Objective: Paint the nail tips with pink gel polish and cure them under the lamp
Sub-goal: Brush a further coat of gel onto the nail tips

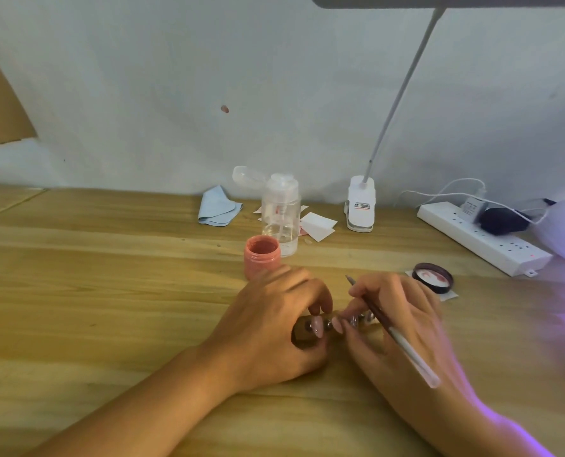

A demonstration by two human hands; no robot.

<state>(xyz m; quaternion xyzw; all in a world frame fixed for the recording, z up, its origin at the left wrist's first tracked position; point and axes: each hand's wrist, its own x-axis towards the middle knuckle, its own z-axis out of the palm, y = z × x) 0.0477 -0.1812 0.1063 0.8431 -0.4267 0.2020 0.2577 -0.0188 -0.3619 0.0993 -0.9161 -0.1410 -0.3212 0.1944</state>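
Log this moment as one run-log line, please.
left hand: grips nail-tip holder | right hand: holds brush, beside nail tips | pink gel jar: open | lid: off

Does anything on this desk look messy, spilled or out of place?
A pink smudge on the wall, well above the table, looks like stray polish. The lid lies upturned, pink smeared inside, well right of its open pink jar. The cap of the clear bottle is flipped open. Nothing looks spilled.
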